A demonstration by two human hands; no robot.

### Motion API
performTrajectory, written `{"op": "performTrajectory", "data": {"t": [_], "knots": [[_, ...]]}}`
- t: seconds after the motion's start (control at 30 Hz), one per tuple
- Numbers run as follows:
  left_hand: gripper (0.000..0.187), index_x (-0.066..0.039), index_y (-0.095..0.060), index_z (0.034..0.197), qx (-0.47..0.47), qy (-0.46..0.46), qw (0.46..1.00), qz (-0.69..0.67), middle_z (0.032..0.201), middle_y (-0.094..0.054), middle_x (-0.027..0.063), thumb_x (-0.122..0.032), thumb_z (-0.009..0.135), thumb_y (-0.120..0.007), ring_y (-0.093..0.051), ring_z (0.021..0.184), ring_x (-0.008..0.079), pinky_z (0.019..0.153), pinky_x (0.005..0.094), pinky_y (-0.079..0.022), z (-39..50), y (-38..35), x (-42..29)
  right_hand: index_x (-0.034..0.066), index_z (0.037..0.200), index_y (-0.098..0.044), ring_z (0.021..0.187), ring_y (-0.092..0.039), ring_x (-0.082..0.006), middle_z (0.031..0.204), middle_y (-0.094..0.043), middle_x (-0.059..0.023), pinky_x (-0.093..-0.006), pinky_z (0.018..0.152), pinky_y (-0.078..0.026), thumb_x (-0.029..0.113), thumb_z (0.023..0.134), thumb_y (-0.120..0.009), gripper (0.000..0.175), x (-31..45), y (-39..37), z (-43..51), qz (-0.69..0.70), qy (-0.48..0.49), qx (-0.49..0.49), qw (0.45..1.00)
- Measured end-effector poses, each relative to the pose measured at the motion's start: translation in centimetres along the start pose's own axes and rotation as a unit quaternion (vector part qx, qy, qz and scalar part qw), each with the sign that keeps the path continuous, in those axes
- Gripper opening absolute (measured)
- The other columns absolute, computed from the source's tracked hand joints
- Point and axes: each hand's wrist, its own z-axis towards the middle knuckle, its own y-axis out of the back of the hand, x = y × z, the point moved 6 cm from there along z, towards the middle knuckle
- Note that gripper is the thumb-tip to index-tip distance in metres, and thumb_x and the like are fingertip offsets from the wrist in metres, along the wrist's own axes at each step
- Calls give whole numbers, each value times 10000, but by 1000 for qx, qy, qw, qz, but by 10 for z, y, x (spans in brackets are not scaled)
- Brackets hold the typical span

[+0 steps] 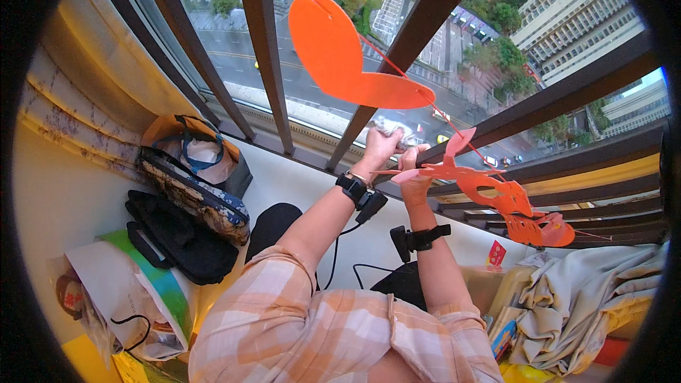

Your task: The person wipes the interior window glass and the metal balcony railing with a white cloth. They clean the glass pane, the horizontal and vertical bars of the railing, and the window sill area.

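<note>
My left hand (381, 147) reaches between the dark bars of a window guard and grips a crumpled whitish cloth (396, 130) close to the glass. Just to its right, my right hand (416, 183) is curled around the lower part of a dark brown bar (452, 151). Pink and orange cut-outs of a hanging garland (492, 191) partly cover that hand, so some of its fingers are hidden. Both wrists wear black straps with small devices, and the left also has a thin bangle.
A large orange cut-out (327, 53) hangs on a red string before the bars. On the white sill (287, 183) at left stand a tote bag (242, 173), a patterned case (199, 186), a black bag (181, 234) and a paper bag (106, 271). Folded grey fabric (574, 298) lies at right.
</note>
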Motion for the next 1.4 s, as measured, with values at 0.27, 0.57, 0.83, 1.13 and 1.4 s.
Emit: {"op": "performTrajectory", "data": {"t": [0.27, 0.57, 0.83, 1.13, 1.4], "knots": [[126, 8, -653, 868, -3, -249, 949, 194, 776, -686, 66, -100, 820, -697, -663, 704, 139, 590, 302, -531, -8, -24, -56, 47, 979, -525, 563, -489, -79, 688, -507, 17, -244, 481, -405, 90, 883, -576, 116, 12, -1, -1, -79, 103, -13, 991], [278, 1, -670, 821, -56, 1, 880, 471, 838, -650, 245, -255, 721, -709, -643, 827, 388, 729, 439, -520, -1, 41, 29, 64, 899, -480, 551, -470, -94, 686, -497, -1, -252, 515, -416, 103, 885, -561, 91, 11, -4, 0, 127, 47, 6, 991], [360, -65, -637, 1007, 130, -90, 821, 548, 915, -670, 154, -304, 752, -725, -653, 851, 323, 770, 389, -512, -125, 91, -98, 102, 953, -477, 486, -330, -83, 558, -365, 44, -259, 463, -288, 358, 934, -507, 259, 18, -12, 6, 240, 103, 91, 961], [481, 7, -510, 1162, -326, -137, 777, 520, 928, -675, 201, -249, 794, -686, -655, 902, 343, 764, 396, -518, -74, 247, -169, 118, 896, -411, 563, -348, -80, 648, -364, 36, -235, 528, -312, 181, 924, -522, 131, 16, -9, 4, 147, 67, 49, 986], [262, -21, -535, 1079, -149, -320, 864, 358, 898, -671, 120, -103, 849, -630, -644, 786, 209, 706, 307, -500, 3, 224, -174, 79, 828, -374, 524, -383, -93, 627, -396, -1, -237, 512, -374, 143, 933, -558, 222, 29, -10, 5, 145, 71, 61, 985]]}}
